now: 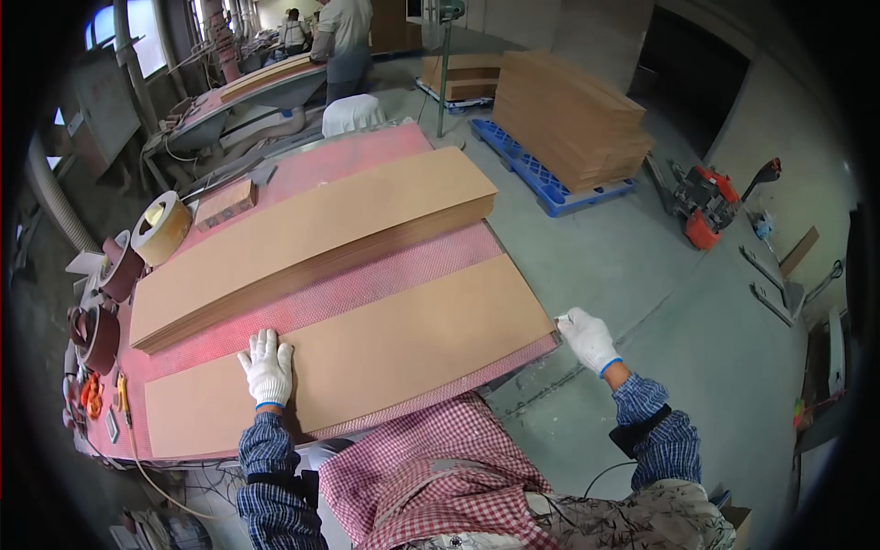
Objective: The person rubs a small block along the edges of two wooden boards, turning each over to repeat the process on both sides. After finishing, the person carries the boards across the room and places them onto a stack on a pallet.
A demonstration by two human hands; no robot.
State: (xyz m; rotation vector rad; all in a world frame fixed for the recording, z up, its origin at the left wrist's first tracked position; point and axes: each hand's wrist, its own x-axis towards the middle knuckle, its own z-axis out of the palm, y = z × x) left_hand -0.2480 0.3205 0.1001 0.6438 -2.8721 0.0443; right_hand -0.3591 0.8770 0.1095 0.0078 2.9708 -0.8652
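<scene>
A long flat brown board (pixel 403 344) lies along the near side of a table covered in pink textured sheeting (pixel 330 284). My left hand (pixel 268 370), in a white knitted glove, rests flat on this board toward its left part, fingers stretched out. At the board's right end, just past its corner, my right hand (pixel 589 341) is closed in the same kind of glove. Its fingertips pinch toward the corner; what they hold, if anything, is too small to name. Behind the single board lies a stack of similar long boards (pixel 312 247).
Tape-like rolls (pixel 163 229), brown abrasive-looking rolls (pixel 95 337) and a yellow-handled tool (pixel 122 392) line the table's left edge. A wood block (pixel 226 203) sits behind the stack. Beyond are a loaded blue pallet (pixel 550 183), a red pallet jack (pixel 708 206) and a person (pixel 346 46).
</scene>
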